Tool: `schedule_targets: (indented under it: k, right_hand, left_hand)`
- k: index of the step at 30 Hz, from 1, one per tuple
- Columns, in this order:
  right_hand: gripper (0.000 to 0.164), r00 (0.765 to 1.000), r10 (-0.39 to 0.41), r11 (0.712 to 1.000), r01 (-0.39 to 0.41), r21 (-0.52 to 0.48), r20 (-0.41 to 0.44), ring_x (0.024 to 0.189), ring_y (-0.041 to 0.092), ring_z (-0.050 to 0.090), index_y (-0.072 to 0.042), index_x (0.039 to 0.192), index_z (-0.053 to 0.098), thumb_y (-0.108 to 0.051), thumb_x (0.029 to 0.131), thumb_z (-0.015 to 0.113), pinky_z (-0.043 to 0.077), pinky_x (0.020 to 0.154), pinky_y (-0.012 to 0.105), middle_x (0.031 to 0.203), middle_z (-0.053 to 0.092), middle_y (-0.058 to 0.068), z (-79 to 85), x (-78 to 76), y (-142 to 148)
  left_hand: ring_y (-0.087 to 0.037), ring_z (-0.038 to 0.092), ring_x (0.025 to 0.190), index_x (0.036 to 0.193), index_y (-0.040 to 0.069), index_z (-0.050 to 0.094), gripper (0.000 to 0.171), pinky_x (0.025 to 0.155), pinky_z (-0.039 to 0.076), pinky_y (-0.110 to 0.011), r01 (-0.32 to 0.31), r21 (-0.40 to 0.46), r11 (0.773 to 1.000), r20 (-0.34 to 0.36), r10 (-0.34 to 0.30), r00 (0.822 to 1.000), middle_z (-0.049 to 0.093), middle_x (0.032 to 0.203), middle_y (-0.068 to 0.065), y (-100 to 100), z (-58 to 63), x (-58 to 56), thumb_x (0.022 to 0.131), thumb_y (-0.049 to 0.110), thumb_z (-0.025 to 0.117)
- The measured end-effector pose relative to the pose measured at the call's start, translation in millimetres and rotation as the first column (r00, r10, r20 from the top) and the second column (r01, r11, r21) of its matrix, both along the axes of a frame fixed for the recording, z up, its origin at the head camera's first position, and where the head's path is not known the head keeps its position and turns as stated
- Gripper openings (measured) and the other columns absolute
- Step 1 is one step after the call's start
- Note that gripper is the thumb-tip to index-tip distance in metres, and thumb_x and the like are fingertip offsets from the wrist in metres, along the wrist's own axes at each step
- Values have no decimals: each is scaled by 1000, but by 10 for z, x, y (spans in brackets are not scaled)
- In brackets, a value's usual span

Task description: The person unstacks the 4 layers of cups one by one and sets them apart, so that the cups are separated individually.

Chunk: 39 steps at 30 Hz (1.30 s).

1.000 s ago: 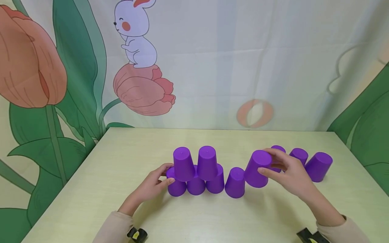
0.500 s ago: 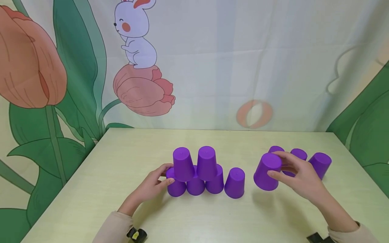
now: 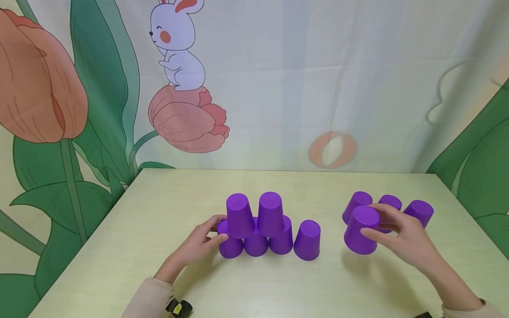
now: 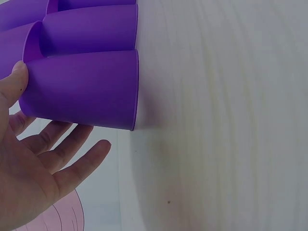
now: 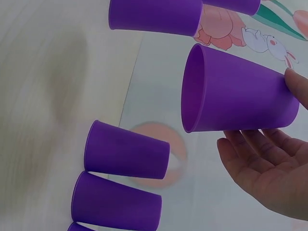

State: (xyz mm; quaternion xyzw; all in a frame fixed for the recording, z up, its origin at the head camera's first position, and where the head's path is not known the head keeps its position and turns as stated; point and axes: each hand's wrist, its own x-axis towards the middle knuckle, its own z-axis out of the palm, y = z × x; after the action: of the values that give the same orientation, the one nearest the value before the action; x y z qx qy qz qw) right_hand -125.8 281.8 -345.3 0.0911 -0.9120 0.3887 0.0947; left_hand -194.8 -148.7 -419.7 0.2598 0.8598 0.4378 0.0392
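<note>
A pale surface (image 3: 254, 291) is running back to a printed backdrop (image 3: 254, 66), where a drawn rabbit (image 3: 184, 68) is sitting on a pink flower (image 3: 188, 121). Three upside-down purple cups (image 3: 256, 246) are forming a row, with two upper cups (image 3: 271, 215) resting on them; a lone cup (image 3: 307, 242) is standing just beside the row's right end. The left hand (image 3: 199, 243) is pinching the row's leftmost cup (image 3: 231, 248), while the right hand (image 3: 407, 236) is grasping a raised cup (image 3: 359, 234), mouth down, above the surface. Beyond it, three far cups (image 3: 355, 207) are standing, partly covered by that cup and hand. The upper cups are hiding parts of the row, and the head view's lower edge is cutting off the right wrist's black device (image 3: 423, 316).
</note>
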Motion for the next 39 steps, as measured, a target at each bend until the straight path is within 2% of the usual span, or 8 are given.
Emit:
schedule_targets:
  k: [2,9,14,19,25,29,36,39]
  right_hand:
    - [53,1000,-7,1000,7,9,-2,85,10,61,-2,124,51,-24,80,71,48,69,22,104,62,15,-18,6,25]
    - [53,1000,-19,1000,19,14,-3,82,-8,54,-1,124,51,-24,80,71,46,70,18,105,61,16,-75,16,144]
    - [53,999,-32,999,32,22,6,82,-10,52,2,124,49,-23,81,69,46,69,15,105,60,19,-104,0,264]
    - [57,997,-63,998,61,26,55,81,-14,48,5,126,45,-25,84,67,46,67,16,109,57,23,-121,-20,397]
    - [54,994,-78,997,78,8,73,81,-13,49,4,126,45,-23,85,66,46,65,18,111,56,23,-146,-19,531]
    - [52,994,-95,995,95,12,55,80,-12,50,2,124,47,-21,83,67,46,63,19,105,58,14,-157,-20,608]
    - [51,992,-107,994,109,-22,70,81,-14,51,1,123,46,-23,83,68,47,63,18,95,53,-23,-165,-18,753]
    - [51,991,-115,993,117,-23,68,81,-15,51,2,122,46,-24,83,68,47,63,18,94,49,-30,-166,-13,816]
  left_hand:
    - [-28,53,102,130,9,43,41,76,47,-36,1,-3,1000,-1,-1,1000,58,112,-10,0,-3,-3,92,21,54]
    - [-28,53,102,129,8,43,41,75,47,-36,0,0,1000,8,0,1000,58,112,-10,-1,-3,-1,92,21,54]
    - [-28,53,102,130,9,42,42,76,47,-37,6,11,1000,10,-6,1000,58,112,-10,2,-4,-3,92,21,54]
    - [-26,53,102,130,10,42,42,76,46,-36,1,17,1000,26,-2,1000,58,112,-8,0,9,2,92,21,55]
    - [-26,53,102,129,9,43,42,76,46,-36,6,18,1000,26,-6,1000,58,111,-8,-2,17,3,92,22,55]
    - [-26,53,101,129,10,43,41,75,46,-35,8,19,1000,22,-8,1000,58,110,-7,-4,20,6,92,21,55]
    - [-26,53,101,129,10,43,41,75,46,-35,6,17,1000,19,-6,1000,58,110,-7,-4,11,1,92,22,55]
    - [-26,53,101,129,10,43,41,75,46,-36,7,18,1000,19,-7,1000,58,111,-7,-8,8,1,92,22,55]
